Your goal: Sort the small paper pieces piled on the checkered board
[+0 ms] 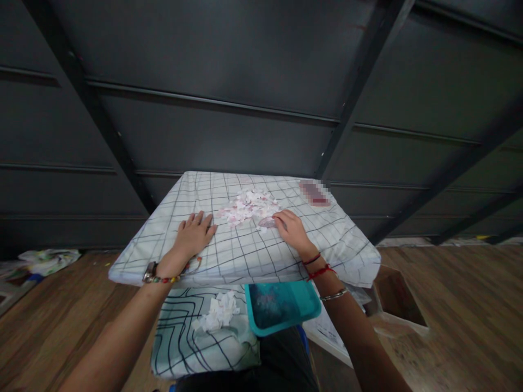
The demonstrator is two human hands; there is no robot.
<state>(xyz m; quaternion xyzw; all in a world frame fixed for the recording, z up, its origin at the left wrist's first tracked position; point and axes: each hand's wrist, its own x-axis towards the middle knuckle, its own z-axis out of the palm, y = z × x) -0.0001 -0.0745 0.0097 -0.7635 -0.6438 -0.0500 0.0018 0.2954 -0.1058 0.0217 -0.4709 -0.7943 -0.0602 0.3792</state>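
Observation:
My left hand [193,235] lies flat on the checked tablecloth [241,253], fingers spread, holding nothing. To its right is a loose heap of small white and pink scraps [251,206], apart from the fingertips. My right hand [293,231] is at the heap's near right edge, thumb and fingers pinched together on a thin pinkish see-through piece [268,222]. I cannot make out exactly what kind of thing this piece is. Part of it is hidden by my fingertips.
Below the table's near edge, a teal plastic tray [281,322] stands by my lap. Beside it, more white scraps [220,311] lie on a green-white cloth [180,348]. A blurred reddish object [314,193] is at the far right corner. A cardboard box [398,296] sits on the floor.

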